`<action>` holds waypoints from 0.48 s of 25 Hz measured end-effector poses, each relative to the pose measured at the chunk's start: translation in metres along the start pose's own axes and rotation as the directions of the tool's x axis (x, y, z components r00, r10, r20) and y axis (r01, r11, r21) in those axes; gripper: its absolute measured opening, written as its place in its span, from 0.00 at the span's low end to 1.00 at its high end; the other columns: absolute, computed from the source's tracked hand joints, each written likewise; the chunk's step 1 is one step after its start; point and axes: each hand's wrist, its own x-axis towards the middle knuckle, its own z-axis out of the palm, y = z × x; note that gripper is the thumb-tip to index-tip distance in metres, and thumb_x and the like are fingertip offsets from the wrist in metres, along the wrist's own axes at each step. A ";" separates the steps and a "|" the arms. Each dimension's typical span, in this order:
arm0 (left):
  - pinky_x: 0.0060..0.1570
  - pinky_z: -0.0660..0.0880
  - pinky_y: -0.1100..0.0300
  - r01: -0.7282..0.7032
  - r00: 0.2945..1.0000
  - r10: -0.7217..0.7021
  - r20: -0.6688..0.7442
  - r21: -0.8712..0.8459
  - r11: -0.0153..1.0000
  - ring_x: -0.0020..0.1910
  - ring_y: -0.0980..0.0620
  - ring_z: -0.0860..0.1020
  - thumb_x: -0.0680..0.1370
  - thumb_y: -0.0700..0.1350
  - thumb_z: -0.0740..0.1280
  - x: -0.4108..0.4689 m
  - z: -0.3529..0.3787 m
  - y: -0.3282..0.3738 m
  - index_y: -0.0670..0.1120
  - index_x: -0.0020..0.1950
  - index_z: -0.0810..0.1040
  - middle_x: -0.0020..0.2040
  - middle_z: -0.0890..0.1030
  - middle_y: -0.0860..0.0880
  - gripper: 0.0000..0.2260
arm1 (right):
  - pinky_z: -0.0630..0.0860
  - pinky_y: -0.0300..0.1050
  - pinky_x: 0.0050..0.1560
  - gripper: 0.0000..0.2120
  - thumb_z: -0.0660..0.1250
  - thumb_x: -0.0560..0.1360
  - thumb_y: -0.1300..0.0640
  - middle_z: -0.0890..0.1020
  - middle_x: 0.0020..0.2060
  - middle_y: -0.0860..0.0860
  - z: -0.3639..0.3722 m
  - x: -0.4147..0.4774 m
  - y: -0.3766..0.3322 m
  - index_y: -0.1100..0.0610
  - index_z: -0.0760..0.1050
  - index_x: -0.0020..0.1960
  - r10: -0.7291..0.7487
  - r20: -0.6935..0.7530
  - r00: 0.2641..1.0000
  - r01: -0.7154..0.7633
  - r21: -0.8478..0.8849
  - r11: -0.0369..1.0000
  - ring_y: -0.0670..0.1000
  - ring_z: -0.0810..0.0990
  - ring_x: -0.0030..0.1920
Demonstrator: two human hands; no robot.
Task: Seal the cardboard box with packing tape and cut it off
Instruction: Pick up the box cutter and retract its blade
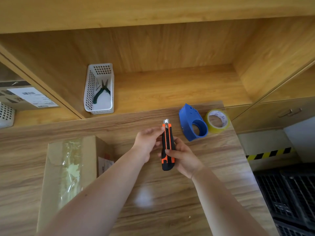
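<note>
Wood-grain table [170, 201] | shelf alcove [170, 86] behind | both hands [183, 157] gripping utility knife [167, 145]

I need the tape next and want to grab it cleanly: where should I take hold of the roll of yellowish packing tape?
The tape roll leans against the blue dispenser on the table, its open core tilted up towards the viewer. Come from its right, the free side, probably hooking a thumb into the core and fingers over the outer rim.
</note>
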 end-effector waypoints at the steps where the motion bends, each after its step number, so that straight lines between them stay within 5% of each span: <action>1: 0.30 0.74 0.56 -0.002 1.000 0.002 0.000 0.017 1.000 0.22 0.55 0.77 0.75 0.47 0.72 0.001 0.004 0.000 0.46 0.51 0.83 0.36 0.84 0.47 0.07 | 0.80 0.49 0.48 0.23 0.66 0.71 0.68 0.82 0.49 0.56 -0.001 0.002 -0.001 0.57 0.65 0.63 -0.006 -0.009 1.000 0.006 0.002 1.000 0.56 0.83 0.45; 4: 0.22 0.66 0.60 0.001 1.000 0.000 -0.022 0.032 0.999 0.20 0.56 0.75 0.75 0.47 0.72 0.008 0.015 0.001 0.48 0.49 0.82 0.29 0.83 0.50 0.05 | 0.79 0.51 0.51 0.21 0.68 0.72 0.66 0.83 0.50 0.57 -0.005 0.008 -0.004 0.59 0.67 0.62 -0.042 -0.070 0.997 0.040 -0.037 0.999 0.57 0.82 0.48; 7: 0.23 0.72 0.60 0.027 0.998 -0.029 -0.055 -0.036 0.999 0.27 0.52 0.81 0.75 0.46 0.73 0.023 0.021 0.004 0.45 0.52 0.82 0.35 0.84 0.48 0.08 | 0.77 0.60 0.56 0.18 0.68 0.75 0.65 0.82 0.53 0.62 -0.011 0.010 -0.002 0.62 0.69 0.63 -0.090 -0.205 0.975 0.063 -0.132 0.989 0.62 0.82 0.51; 9: 0.36 0.80 0.54 0.009 0.998 -0.015 -0.066 -0.099 0.995 0.36 0.50 0.83 0.76 0.44 0.72 0.037 0.025 0.008 0.43 0.54 0.82 0.41 0.84 0.46 0.09 | 0.80 0.59 0.54 0.15 0.68 0.76 0.66 0.83 0.53 0.63 -0.015 0.009 0.001 0.62 0.71 0.61 -0.083 -0.304 0.949 0.053 -0.106 0.993 0.63 0.83 0.51; 12: 0.53 0.81 0.47 -0.013 0.994 0.001 -0.109 -0.109 0.994 0.44 0.49 0.83 0.76 0.43 0.72 0.062 0.031 0.009 0.45 0.52 0.83 0.46 0.85 0.46 0.06 | 0.82 0.51 0.50 0.12 0.69 0.74 0.68 0.84 0.50 0.63 -0.020 0.011 0.010 0.64 0.74 0.57 -0.102 -0.444 0.890 0.059 -0.109 0.992 0.60 0.85 0.50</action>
